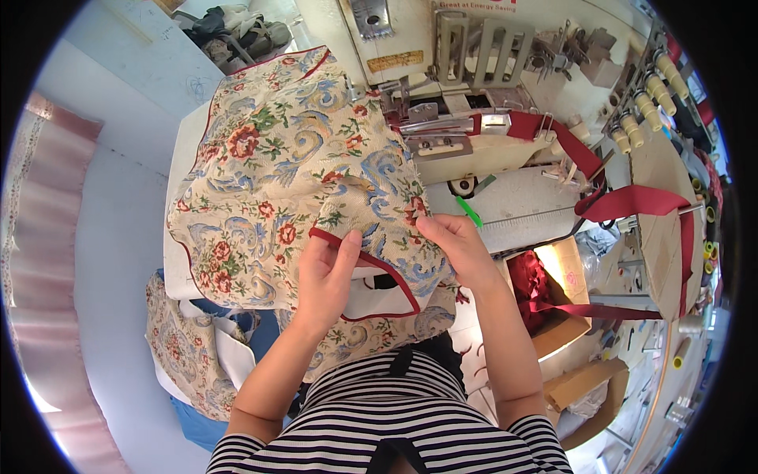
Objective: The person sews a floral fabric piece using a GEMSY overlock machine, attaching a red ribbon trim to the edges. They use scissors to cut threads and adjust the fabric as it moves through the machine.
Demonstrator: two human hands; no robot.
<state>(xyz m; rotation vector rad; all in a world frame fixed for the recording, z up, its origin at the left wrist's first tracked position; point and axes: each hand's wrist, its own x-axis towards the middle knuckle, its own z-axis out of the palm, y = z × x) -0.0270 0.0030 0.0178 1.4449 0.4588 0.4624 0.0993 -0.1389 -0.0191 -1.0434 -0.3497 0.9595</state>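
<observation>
A large piece of floral tapestry fabric (253, 189), cream with red roses and blue scrolls, covers the white sewing table. Dark red binding runs along parts of its border. My left hand (328, 272) pinches a bound edge near the fabric's front, thumb on top. To the right, my right hand (458, 245) grips the fabric's right side between thumb and fingers. Beyond my hands, the fabric's far right part lies at the sewing machine (430, 130), where red binding tape (533, 126) feeds through a metal folder.
Green-handled snips (468, 212) lie right of the fabric. Red tape runs from the machine over a board (667, 237) to a cardboard box (564, 324) of red tape. Thread cones (654, 110) stand far right. More floral fabric (185, 347) hangs at left, near a pink curtain (59, 261).
</observation>
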